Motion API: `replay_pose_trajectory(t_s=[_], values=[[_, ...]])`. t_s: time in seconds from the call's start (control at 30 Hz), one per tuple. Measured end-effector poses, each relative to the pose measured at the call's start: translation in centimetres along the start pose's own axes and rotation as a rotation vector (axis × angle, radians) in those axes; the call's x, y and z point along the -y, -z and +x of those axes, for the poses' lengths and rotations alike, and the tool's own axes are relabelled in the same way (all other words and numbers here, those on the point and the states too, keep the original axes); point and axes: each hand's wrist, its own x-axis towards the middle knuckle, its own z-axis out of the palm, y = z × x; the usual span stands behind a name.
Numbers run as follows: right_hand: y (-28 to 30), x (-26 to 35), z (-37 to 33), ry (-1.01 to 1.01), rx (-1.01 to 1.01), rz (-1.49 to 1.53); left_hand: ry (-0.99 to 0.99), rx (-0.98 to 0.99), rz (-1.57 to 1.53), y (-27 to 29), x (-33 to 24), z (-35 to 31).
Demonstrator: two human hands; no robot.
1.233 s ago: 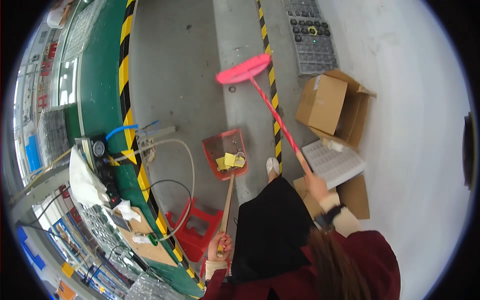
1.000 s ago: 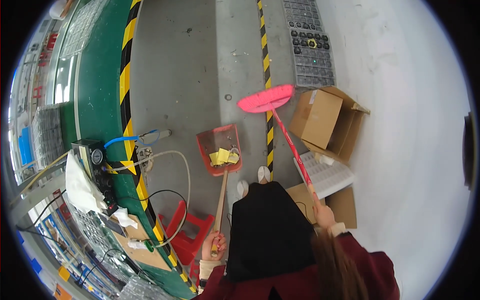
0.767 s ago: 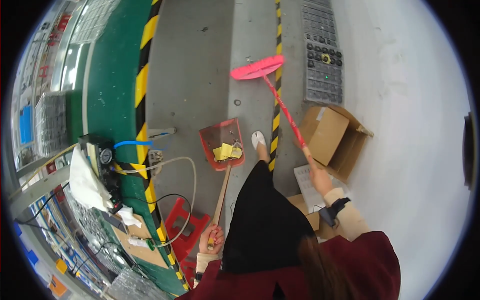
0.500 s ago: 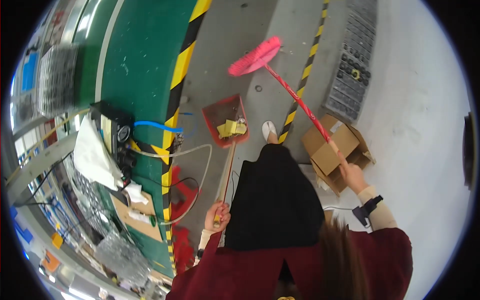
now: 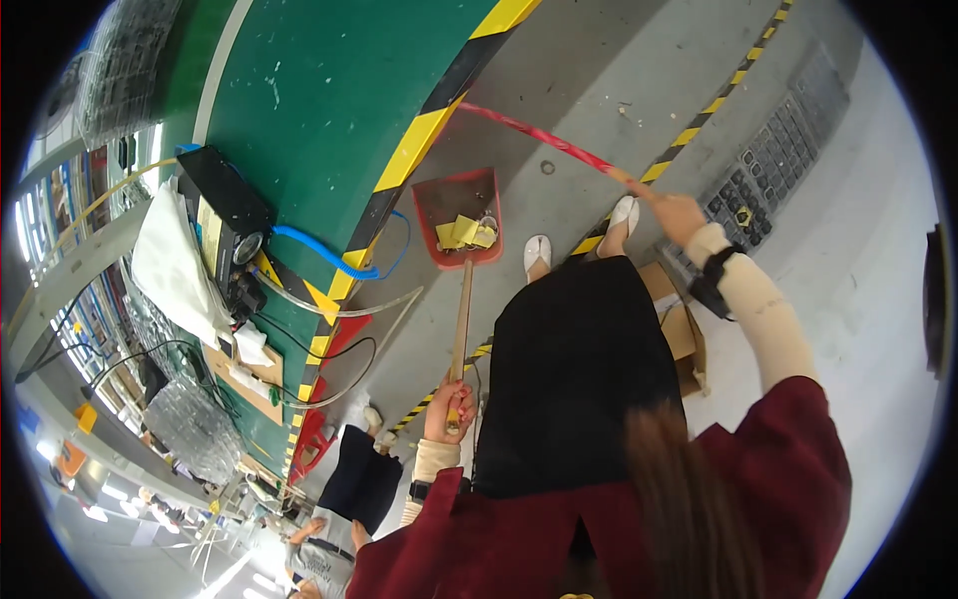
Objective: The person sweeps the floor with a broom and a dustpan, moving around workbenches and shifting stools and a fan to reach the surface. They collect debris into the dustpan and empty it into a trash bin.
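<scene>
My left hand [image 5: 449, 411] is wrapped round the pale wooden handle of a red dustpan [image 5: 439, 198]. The pan lies on the grey floor ahead of me, with yellow pieces [image 5: 464, 232] and small litter inside. In my right hand [image 5: 676, 215], stretched forward to the right, is a red broom [image 5: 554, 145]. Its stick slants away to the left, and its far end passes out of sight behind the striped edge of the green table. The broom head is hidden there.
Left is a green worktop [image 5: 309, 110] with a black-and-yellow edge, a blue coiled hose [image 5: 324, 250] and cables. Black trays [image 5: 778, 165] and a cardboard box [image 5: 689, 339] lie to the right. Another person [image 5: 359, 479] stands at the lower left.
The broom has swung left and its pink head has gone behind the table edge. My right hand has moved forward. I have turned, and another person has come into view.
</scene>
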Motion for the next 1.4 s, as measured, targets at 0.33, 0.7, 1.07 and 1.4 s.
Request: replay_pose_trajectory(t_s=[0.33, 0.7, 1.07, 1.4], values=[[13.8, -18.4, -19.9, -0.268, 0.195, -0.267, 0.114, 0.052, -0.060, -6.5, 3.4, 1.7], [7.5, -17.7, -14.9, -0.525, -0.237, 0.430, 0.252, 0.020, 0.270, -15.3, 2.6, 10.0], [2.2, -2.1, -29.8, -0.543, 0.237, 0.584, 0.342, 0.061, 0.381, -18.6, 1.6, 14.1], [8.4, 1.2, -31.4, -0.483, 0.271, 0.602, 0.224, 0.048, 0.469, -14.9, 0.6, 11.4]])
